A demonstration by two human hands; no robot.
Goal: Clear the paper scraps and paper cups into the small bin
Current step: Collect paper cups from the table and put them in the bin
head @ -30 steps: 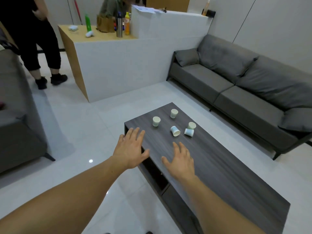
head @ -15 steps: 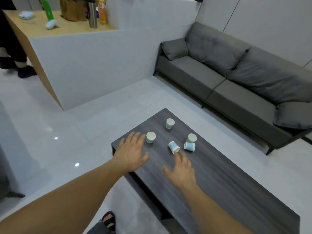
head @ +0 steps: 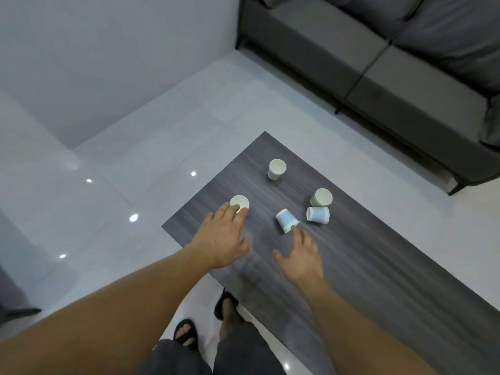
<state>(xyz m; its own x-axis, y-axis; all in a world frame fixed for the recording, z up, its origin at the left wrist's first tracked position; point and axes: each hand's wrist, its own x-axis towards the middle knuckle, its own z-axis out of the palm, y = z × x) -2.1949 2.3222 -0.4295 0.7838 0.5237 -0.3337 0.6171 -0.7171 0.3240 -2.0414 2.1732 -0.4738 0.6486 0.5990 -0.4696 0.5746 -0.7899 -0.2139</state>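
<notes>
Several small paper cups sit on the dark wooden coffee table (head: 365, 266). An upright cup (head: 239, 202) stands near the table's left edge, and the fingertips of my left hand (head: 220, 236) reach its near side. A blue-printed cup (head: 286, 220) lies on its side in the middle; the fingertips of my right hand (head: 300, 255) are just at its rim. Another tipped cup (head: 318, 214) lies to the right, with an upright cup (head: 321, 197) behind it. A further upright cup (head: 276, 169) stands at the far end. Both hands are spread, holding nothing. No bin or paper scraps are in view.
A grey sofa (head: 405, 63) runs along the right, past a strip of white tiled floor (head: 135, 171). A white counter wall (head: 108, 63) rises at the upper left. My sandalled feet (head: 186, 334) stand at the table's near edge.
The view has tilted down and closer to the table. Both hands have moved forward: the left now reaches the near upright cup, the right reaches the tipped blue cup.
</notes>
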